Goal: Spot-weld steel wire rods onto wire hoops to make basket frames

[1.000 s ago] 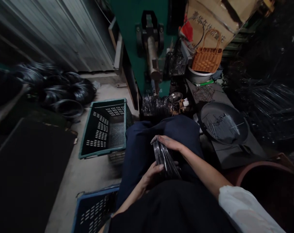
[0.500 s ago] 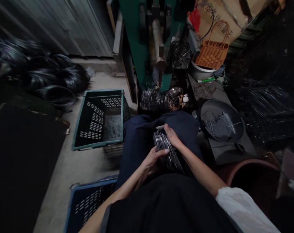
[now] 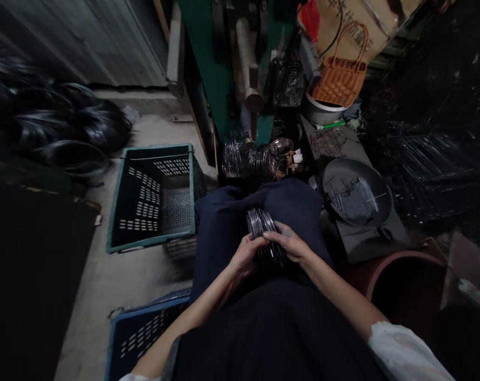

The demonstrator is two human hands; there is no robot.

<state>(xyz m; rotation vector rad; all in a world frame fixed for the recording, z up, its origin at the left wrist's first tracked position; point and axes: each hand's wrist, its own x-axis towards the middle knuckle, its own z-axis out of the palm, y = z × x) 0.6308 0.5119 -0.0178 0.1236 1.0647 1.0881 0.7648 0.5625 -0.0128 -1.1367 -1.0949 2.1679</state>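
Two hands, the left hand and the right hand, are closed on one bundle of shiny wire above the lap, gripping it from opposite sides with the thumbs near each other across its front. No tie shows around it, so the likeliest trouble is a slackened grip on one side: the strands could fan out and slide down the dark trousers to the floor. Uneven squeezing might also skew the stack or make strands snag on one another.

Much is hard to read. The fingers behind the bundle are hidden, and its lower end sinks into shadow against the dark clothing, so I cannot tell whether these are closed loops or bent lengths. The blue crate is cut off by the bottom edge and partly covered by the left forearm; the reddish tub is too dark inside to show any contents.
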